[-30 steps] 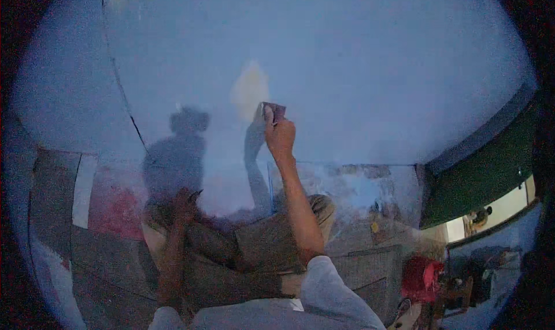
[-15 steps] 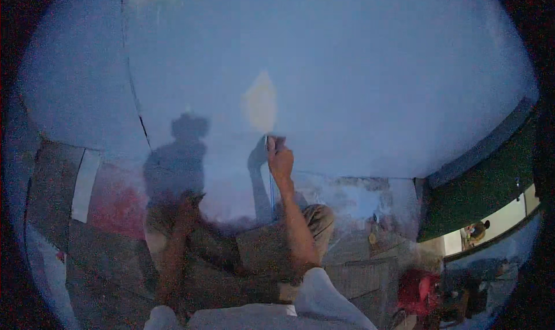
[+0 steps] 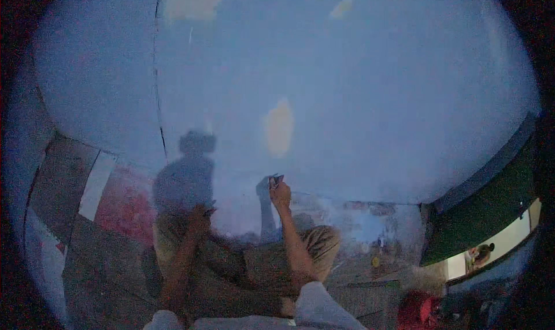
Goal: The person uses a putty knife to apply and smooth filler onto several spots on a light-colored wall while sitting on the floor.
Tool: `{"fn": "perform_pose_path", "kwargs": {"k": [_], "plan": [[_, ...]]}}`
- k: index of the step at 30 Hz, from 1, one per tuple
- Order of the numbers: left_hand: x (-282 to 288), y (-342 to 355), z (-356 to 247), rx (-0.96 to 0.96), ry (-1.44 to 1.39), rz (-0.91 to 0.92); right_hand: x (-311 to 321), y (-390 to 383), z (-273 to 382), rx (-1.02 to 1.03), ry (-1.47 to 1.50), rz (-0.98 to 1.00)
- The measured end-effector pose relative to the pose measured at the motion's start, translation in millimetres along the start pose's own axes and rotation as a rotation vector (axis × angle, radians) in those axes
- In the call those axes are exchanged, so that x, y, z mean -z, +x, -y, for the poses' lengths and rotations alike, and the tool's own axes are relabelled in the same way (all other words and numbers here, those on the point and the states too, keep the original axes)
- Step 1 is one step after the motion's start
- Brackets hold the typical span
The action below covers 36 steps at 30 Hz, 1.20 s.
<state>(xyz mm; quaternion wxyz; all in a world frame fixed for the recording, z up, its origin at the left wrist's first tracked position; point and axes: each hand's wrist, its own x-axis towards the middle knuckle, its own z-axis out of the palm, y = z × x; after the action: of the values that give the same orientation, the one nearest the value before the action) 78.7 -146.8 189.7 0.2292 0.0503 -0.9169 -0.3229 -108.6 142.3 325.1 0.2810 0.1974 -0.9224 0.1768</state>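
In front of me rises a pale blue wall [image 3: 370, 122] with a cream, pointed patch [image 3: 280, 130]. My right hand [image 3: 281, 196] is raised just below that patch. Its fingers close on a small dark flat piece [image 3: 276, 180], too blurred to name exactly. On the wall beside it falls the hand's shadow. Low on the left, in dim light over my bent knee, my left hand [image 3: 199, 215] looks closed. A small dark thing [image 3: 211, 207] juts from its fingers, but its kind cannot be made out.
A dark crack [image 3: 155, 75] runs down the wall. More cream patches [image 3: 193, 0] lie higher up. A red-stained section [image 3: 122, 200] is at the left. Dark green cloth [image 3: 483, 226] hangs at the right, above a red object [image 3: 416, 310] on the floor.
The view has shifted, so the cream patch appears lower and further right. My right hand has dropped away from the patch's lower tip, still holding the dark piece. The left hand stays low.
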Motion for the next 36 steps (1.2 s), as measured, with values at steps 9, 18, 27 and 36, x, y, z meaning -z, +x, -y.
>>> {"fn": "perform_pose_path", "kwargs": {"k": [9,18,27,36], "plan": [[19,-12,-2,0.056,-0.025,-0.032,120,156,156,-0.087,0.106,-0.120],[-8,-3,11,-0.166,-0.335,-0.132,36,96,111,0.062,0.005,-0.095],[32,21,-9,-0.010,-0.175,0.218,114,159,170,0.021,0.121,-0.222],[27,24,10,-0.023,-0.200,0.196,36,114,137,0.125,0.073,-0.110]]}}
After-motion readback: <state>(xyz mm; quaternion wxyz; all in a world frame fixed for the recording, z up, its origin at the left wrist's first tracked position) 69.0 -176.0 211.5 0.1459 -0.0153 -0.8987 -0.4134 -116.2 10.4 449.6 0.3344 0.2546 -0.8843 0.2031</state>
